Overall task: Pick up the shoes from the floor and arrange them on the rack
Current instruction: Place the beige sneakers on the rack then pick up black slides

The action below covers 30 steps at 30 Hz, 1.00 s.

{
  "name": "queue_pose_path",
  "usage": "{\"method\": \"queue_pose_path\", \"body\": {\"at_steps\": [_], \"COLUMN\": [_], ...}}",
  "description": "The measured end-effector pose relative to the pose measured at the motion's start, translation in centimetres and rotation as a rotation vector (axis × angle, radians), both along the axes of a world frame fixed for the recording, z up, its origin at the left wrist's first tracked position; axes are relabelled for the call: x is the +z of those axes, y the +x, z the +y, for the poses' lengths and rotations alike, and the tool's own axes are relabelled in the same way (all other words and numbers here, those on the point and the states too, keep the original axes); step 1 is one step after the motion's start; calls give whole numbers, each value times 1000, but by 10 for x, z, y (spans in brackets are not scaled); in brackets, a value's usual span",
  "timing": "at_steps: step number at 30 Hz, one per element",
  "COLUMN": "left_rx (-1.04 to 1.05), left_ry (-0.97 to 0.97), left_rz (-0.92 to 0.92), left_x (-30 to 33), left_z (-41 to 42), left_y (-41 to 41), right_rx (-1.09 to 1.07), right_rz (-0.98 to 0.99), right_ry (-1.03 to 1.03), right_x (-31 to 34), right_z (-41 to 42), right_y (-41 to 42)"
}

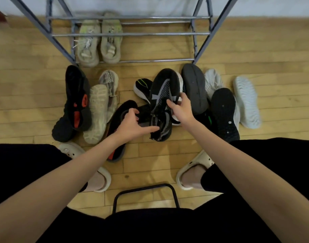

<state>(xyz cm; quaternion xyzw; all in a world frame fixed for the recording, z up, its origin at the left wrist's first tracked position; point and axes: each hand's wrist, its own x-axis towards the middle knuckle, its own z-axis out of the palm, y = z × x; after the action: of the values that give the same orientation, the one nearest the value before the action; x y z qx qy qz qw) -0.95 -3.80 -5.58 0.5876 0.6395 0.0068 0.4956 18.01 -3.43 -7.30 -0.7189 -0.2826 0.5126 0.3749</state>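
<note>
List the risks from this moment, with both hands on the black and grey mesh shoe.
1. The black and grey mesh shoe rests on other shoes in the pile; lifting it may drag the black shoe with a green stripe along.
2. The right hand grips one edge and the left hand only touches the heel, so it might slip.
3. The metal rack has open rails; a shoe set carelessly could tip through.

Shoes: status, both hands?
Right hand shut on black-grey shoe, lifted over pile. Left hand open, touching its heel end. One beige pair on rack; rest on floor. Nothing blocking.
</note>
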Motion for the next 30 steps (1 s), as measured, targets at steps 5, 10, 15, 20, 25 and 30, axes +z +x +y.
{"method": "queue_pose_path", "body": {"at_steps": [5,10,15,20,25,30], "left_rx": [-11,30,175,308,287,308], "left_ry": [-224,-230,-313,-354,-427,-616], "left_rz": [-146,-181,-270,-380,-430,-407], "left_x": [-6,-10,-13,-9,-5,3], "left_z": [-11,-10,-1,4,7,4], "left_y": [28,49,61,61,56,55], "right_rx": [-58,-41,-141,-140,-128,-209], "right_rz": [154,213,307,91,275,428], "right_ry": [6,-26,-113,-136,-104,-70], "right_x": [6,2,-3,-16,-13,-5], "right_z": [-12,-16,-19,-31,-26,-13], "right_y": [18,34,60,76,71,70]}}
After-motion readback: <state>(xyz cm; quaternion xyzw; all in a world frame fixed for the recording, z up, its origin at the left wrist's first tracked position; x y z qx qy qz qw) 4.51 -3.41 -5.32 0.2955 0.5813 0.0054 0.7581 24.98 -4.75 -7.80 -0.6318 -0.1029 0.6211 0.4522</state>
